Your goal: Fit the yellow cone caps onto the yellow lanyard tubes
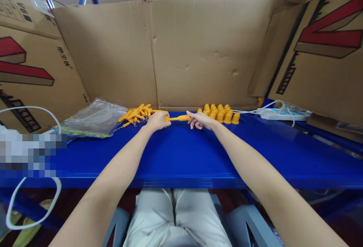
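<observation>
Clear bag (92,120): lying flat on the desk (176,156), well to the left of the left hand (158,120); I'd leave it out there, where it crowds nobody.
Orange pile (137,113): slim pieces heaped just left of that same hand, with thin strands (144,119) among them, too fine to make out from here; best keep the knuckles from snagging them.
Left hand: fingers curled in, closed on the left end of the orange threaded piece (177,118); a firm, quiet hold would make this side the anchor.
Orange threaded piece: stretched crosswise between the two hands, ridged stretch nearer the left one, thicker body toward the right one. Whether it touches the desk I can't tell. To my eye, both ends want keeping in one straight line so the ridges aren't forced askew.
Right hand (200,120): thumb and forefinger drawn together at the right end, the other fingers loosely bent below; a light fingertip touch seems better than a hard squeeze.
Orange caps (221,113): standing in rows just behind and to the right of the right hand; a careless wrist could topple the nearest, so mind it.
Power strip (285,115): well apart, farther right of the right hand.
</observation>
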Available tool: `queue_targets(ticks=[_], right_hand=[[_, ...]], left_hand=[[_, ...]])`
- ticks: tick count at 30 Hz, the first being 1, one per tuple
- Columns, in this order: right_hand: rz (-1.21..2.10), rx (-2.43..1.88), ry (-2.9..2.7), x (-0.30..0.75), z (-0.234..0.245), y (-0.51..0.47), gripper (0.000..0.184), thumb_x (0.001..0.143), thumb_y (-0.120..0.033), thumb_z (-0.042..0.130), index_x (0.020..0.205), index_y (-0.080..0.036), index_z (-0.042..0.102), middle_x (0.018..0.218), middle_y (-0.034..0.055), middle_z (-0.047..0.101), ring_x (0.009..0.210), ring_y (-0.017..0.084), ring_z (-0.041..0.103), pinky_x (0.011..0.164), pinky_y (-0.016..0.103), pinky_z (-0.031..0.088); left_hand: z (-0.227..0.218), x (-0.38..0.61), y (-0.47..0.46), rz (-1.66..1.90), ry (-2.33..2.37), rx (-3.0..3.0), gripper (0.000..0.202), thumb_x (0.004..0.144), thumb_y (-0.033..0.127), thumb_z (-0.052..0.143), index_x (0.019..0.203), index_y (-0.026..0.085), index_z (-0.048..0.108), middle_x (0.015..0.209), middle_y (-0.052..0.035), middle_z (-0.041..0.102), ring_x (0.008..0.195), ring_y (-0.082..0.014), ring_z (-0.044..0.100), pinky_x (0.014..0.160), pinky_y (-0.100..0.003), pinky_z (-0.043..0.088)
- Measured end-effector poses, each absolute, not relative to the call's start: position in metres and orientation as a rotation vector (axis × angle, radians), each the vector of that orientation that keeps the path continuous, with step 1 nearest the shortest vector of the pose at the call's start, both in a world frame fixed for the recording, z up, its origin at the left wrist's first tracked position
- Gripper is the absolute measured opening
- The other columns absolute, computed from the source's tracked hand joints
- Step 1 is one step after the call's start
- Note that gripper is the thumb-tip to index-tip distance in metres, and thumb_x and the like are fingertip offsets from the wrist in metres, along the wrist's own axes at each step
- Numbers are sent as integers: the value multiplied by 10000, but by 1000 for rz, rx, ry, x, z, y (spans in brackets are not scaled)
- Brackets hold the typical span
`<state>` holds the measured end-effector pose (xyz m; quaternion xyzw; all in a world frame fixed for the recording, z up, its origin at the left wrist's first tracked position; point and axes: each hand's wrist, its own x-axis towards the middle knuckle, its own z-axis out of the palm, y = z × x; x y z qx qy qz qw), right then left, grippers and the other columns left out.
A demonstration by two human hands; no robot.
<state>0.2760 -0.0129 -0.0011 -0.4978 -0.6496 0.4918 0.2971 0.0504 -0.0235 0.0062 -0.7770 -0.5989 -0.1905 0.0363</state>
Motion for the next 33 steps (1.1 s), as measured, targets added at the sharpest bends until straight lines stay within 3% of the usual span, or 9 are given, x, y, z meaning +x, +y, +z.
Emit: queue_targets(ticks=[6,11,13,15,18,24,29,33], right_hand=[[1235,-1420,-1716,272,0,-11,629,908,-685,324,719,-140,574,402,29,542,232,50,299,240,177,196],[1285,-1468,-1704,275,4,-13,707,898,-722,226,843,-128,606,460,40,579,243,52,317,238,180,213],[1282,-1433,-1699,277,5,-16,635,898,-694,344,965,-118,603,570,52,644,277,57,389,249,177,266],[1271,-1340,-1726,280,5,-17,524,863,-584,572,1129,-133,565,748,59,705,345,62,488,292,172,365],[1266,-1224,-1762,283,4,-17,592,764,-367,778,1259,-188,507,941,54,714,414,54,554,382,181,486],[1216,-1231,-1736,282,3,-16,416,812,-278,735,1177,-154,577,939,69,725,405,50,540,391,185,499],[1231,-1219,-1741,279,8,-23,255,877,-366,652,996,-141,634,831,58,728,388,44,515,360,162,441],[1224,-1267,-1719,276,8,-25,298,910,-424,586,861,-131,608,703,42,700,351,47,486,327,161,396]], left_hand=[[7,50,-21,-576,-1864,-2389,230,701,339,628,911,247,650,808,-17,701,782,-197,641,679,-273,429],[6,47,-19,-588,-1837,-2385,293,720,475,654,908,251,638,789,-11,694,800,-197,637,684,-267,417],[6,47,-19,-599,-1836,-2379,312,721,505,660,896,249,635,790,-12,694,811,-198,637,683,-263,412],[7,46,-21,-606,-1840,-2379,315,726,514,660,889,246,632,789,-13,693,810,-199,637,677,-262,408],[7,46,-22,-607,-1850,-2379,308,736,509,654,889,243,629,779,-11,693,789,-200,637,662,-266,402],[7,47,-22,-604,-1834,-2378,297,741,495,655,896,242,634,790,-12,701,807,-198,644,682,-262,408],[7,47,-23,-608,-1819,-2381,295,760,502,636,907,246,637,774,-11,698,807,-206,642,699,-273,414],[7,47,-22,-627,-1822,-2371,297,749,502,646,896,243,636,779,-14,696,826,-214,641,692,-274,411]])
